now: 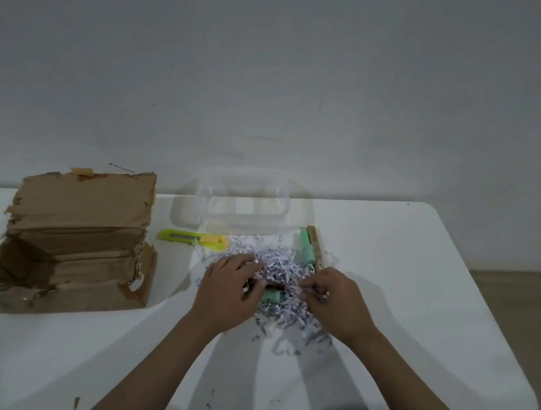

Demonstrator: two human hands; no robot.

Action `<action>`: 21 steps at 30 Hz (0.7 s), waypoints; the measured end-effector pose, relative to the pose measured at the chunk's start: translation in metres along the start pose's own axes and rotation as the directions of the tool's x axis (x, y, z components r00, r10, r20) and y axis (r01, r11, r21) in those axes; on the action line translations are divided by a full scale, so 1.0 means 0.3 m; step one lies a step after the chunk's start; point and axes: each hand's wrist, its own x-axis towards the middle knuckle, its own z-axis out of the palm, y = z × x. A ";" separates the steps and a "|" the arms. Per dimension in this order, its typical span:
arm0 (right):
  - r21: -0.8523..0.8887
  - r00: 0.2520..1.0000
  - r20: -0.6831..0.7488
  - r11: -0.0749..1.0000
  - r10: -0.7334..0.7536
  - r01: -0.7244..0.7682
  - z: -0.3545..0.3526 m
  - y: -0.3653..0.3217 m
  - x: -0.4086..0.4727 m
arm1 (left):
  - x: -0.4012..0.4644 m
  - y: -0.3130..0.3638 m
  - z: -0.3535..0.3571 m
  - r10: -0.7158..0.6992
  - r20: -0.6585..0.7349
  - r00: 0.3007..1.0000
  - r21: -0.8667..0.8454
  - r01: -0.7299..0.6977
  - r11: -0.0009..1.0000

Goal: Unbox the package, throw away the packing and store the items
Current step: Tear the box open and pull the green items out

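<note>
Behind the shreds [284,267] — clear tub [243,208]

1. The picture is dim and grey overall, with flat, cool colour and a soft look throughout.
2. The wall [277,70] darkens toward the corners, strongest at 11 and 1 o'clock.
3. Soft shadows of both arms fan out across the white worktop [421,289] toward 5 and 7 o'clock, several overlapping.
4. The box [76,240] throws a faint shadow toward 3 o'clock; its open inside is dark.
5. A thin bright glint runs along the worktop edge at 4 o'clock.
6. Wide-angle bending curves the worktop's far edge.
7. The shredded paper [288,274] smears into a blur; the clear tub [246,202] is hazy.
</note>
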 end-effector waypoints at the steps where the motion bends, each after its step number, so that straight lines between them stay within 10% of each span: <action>1: -0.003 1.000 0.017 1.000 0.009 -0.009 -0.012 -0.003 0.001 | 0.002 0.000 0.001 -0.003 0.005 1.000 0.000 0.003 1.000; 9: 0.105 0.968 -0.206 0.987 0.143 -0.123 -0.082 -0.008 0.125 | 0.000 0.033 -0.019 -0.050 0.059 0.997 0.003 0.050 0.999; 21: 0.305 0.868 -0.035 0.832 0.495 -0.463 -0.043 0.019 0.259 | 0.007 0.089 0.011 -0.047 0.102 0.994 0.136 0.032 0.990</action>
